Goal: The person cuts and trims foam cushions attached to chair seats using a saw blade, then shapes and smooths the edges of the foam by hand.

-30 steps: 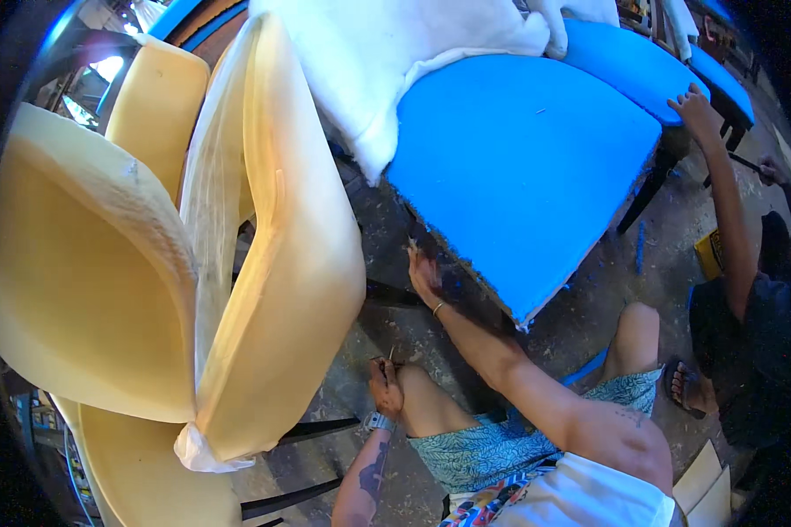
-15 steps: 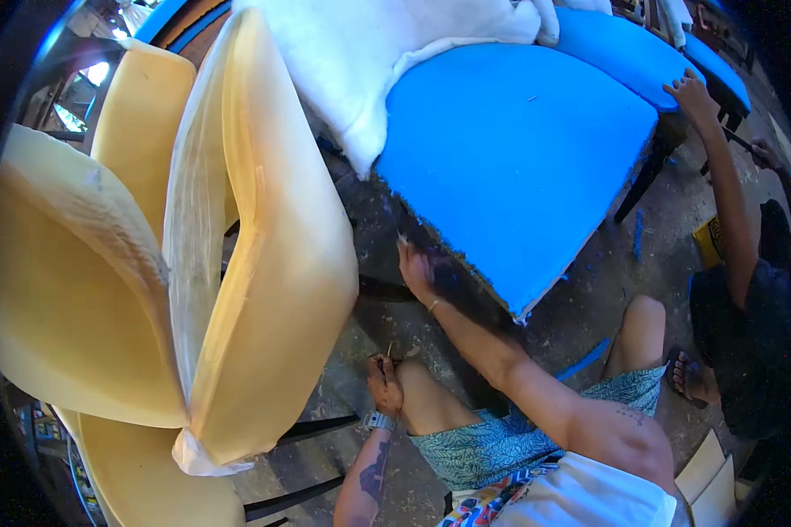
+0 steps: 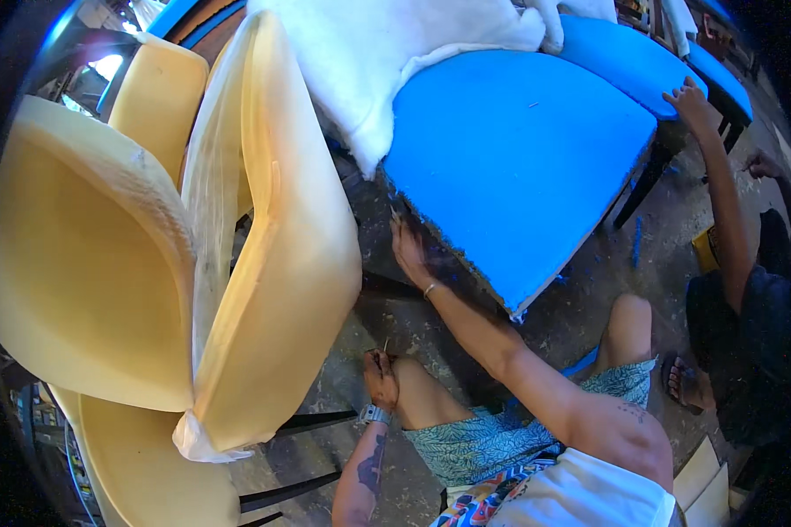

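Right hand (image 3: 410,253) has reached up to blue cushion (image 3: 518,158) edge.

A rough, stained concrete floor (image 3: 589,307) — bright daylight falls across it. Yellow foam chair shells (image 3: 88,255) stack at the left; white wadding (image 3: 369,53) drapes above.

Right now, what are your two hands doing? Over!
Right hand flat against frayed edge of blue foam seat cushion. Left hand on knee, pinching a thin tool. Yellow foam chair shells close alongside.
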Motion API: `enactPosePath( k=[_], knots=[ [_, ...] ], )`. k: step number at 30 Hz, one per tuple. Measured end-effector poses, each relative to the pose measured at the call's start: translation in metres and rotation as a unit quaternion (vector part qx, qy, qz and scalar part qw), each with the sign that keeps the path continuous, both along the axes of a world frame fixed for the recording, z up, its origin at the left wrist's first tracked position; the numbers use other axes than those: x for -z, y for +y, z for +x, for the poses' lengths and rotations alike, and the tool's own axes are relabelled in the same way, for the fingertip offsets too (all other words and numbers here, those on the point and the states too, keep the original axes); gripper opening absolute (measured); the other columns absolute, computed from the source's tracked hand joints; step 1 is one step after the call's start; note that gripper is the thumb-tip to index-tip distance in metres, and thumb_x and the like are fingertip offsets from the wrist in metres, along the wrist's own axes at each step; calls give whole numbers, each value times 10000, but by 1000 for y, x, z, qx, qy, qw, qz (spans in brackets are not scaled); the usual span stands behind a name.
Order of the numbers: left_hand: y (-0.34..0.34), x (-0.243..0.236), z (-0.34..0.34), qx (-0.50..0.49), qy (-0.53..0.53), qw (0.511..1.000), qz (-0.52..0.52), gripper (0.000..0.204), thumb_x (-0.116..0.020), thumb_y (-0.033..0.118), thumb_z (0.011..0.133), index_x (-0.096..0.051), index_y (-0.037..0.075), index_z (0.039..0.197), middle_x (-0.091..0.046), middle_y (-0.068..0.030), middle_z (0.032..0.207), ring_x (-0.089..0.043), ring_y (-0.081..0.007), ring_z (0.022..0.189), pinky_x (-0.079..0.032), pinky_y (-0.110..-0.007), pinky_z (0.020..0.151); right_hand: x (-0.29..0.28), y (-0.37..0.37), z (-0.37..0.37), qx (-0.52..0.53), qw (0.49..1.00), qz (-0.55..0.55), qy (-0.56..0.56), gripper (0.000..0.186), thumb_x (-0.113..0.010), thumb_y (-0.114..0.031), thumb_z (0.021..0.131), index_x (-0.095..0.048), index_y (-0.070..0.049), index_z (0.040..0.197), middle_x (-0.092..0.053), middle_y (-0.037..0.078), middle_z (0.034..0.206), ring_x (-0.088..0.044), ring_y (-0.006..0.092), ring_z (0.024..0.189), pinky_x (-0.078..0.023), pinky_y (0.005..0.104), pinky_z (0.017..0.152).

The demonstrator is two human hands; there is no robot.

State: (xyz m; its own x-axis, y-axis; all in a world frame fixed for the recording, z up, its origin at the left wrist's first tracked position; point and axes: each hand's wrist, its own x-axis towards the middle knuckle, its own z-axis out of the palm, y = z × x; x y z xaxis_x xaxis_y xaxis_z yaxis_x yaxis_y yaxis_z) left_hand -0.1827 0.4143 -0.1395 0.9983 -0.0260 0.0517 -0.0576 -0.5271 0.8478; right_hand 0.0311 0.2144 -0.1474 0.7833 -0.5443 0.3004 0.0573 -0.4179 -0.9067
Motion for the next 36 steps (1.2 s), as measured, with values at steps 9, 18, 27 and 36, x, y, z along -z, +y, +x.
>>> enactPosePath(
  k=[9, 18, 27, 36],
  knots=[
    [-5, 3, 5, 29, -7, 999, 19, 286, -409, 291, 996, -500, 21, 977, -589, -138, 823, -553, -286, 680, -438, -397, 677, 22, -6, -33, -31, 995, 10, 97, 442, -368, -364, 999, -440, -145, 1376, -596, 158, 1141, -573, 392, 919, -439, 500, 801],
    [-10, 0, 6, 17, -17, 1000, 17, 290, -408, 309, 998, -520, 42, 1000, -610, -137, 852, -567, -289, 695, -433, -407, 657, 0, 0, -15, 7, 1000, 21, 12, 438, -375, -374, 996, -465, -143, 1358, -630, 170, 1083, -607, 406, 844, -460, 513, 750],
    [-14, -2, 4, 12, -25, 998, 55, 277, -414, 283, 996, -545, 40, 972, -630, -119, 853, -580, -257, 715, -449, -375, 683, 65, -1, -74, -48, 991, -14, 125, 434, -386, -387, 992, -478, -169, 1356, -642, 153, 1128, -636, 391, 864, -478, 510, 748],
    [-23, -19, 4, 26, -45, 998, 21, 247, -405, 257, 999, -499, 29, 1016, -659, -112, 850, -614, -248, 718, -468, -355, 699, 67, 0, -37, 5, 991, 9, 134, 431, -380, -384, 991, -475, -177, 1357, -624, 138, 1105, -631, 363, 875, -481, 503, 736]
  ],
)
